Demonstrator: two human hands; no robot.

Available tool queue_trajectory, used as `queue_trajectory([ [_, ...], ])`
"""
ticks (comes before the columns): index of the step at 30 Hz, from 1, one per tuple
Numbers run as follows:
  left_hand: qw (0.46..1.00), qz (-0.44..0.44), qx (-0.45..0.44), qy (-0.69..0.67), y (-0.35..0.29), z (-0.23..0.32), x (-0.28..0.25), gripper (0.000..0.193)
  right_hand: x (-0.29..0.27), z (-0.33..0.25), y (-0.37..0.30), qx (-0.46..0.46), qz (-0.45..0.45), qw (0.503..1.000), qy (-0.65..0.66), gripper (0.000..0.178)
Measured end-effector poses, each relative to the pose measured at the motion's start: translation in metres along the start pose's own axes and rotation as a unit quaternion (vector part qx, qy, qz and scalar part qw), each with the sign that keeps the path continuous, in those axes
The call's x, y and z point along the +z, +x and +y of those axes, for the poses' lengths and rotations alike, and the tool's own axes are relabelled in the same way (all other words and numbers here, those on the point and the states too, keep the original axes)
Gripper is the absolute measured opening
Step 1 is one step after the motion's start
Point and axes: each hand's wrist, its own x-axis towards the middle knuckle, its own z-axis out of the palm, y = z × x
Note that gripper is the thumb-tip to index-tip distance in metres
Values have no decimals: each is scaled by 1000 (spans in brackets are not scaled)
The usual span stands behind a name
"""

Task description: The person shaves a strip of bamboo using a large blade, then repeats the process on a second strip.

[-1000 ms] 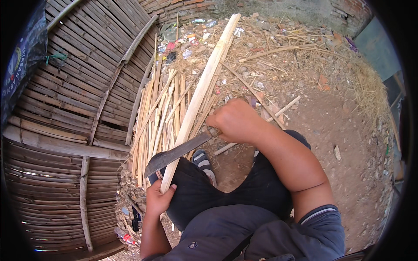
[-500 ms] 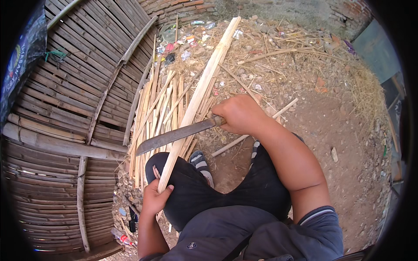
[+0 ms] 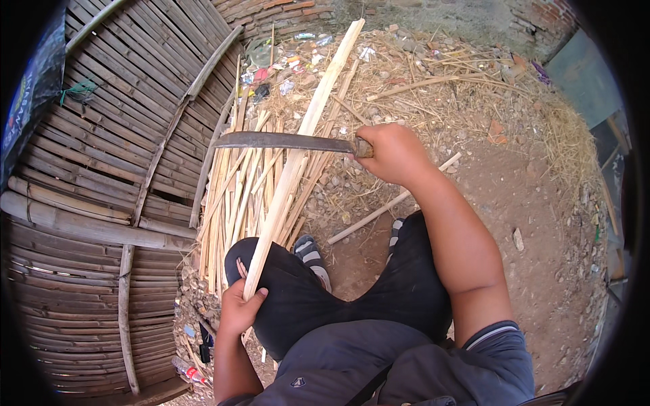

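Note:
My left hand (image 3: 238,308) is closed around the near end of a long pale bamboo strip (image 3: 276,210), beside my left knee. The strip slants up and away over my thigh, its far end raised toward the brick wall. In my right hand (image 3: 391,154) is the wooden handle of a machete (image 3: 291,141), fingers wrapped round it. The dark, worn blade points left and lies across the strip at about its middle; whether it bites into the bamboo I cannot tell. Beneath the strip, a pile of split bamboo strips (image 3: 227,196) rests on the ground.
A slatted bamboo wall (image 3: 81,169) rises close on the left. A thin stick (image 3: 372,218) lies between my feet and the rubble. Litter (image 3: 261,74) and straw are scattered before a brick wall (image 3: 284,15). A plastic bottle (image 3: 189,371) lies at lower left.
My right hand has moved the machete away from me, farther up the strip, and the blade has swung nearly level. The strip's far end has shifted slightly left; my left hand keeps its hold.

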Motion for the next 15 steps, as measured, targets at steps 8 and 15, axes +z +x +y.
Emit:
queue_trajectory([
  [8,1000,-3,-12,13,-1,1,-2,16,37,-55,-16,-215,-89,972,-32,21],
  [15,1000,2,0,3,0,-2,-2,15,4,9,9,17,-6,999,31,19],
])
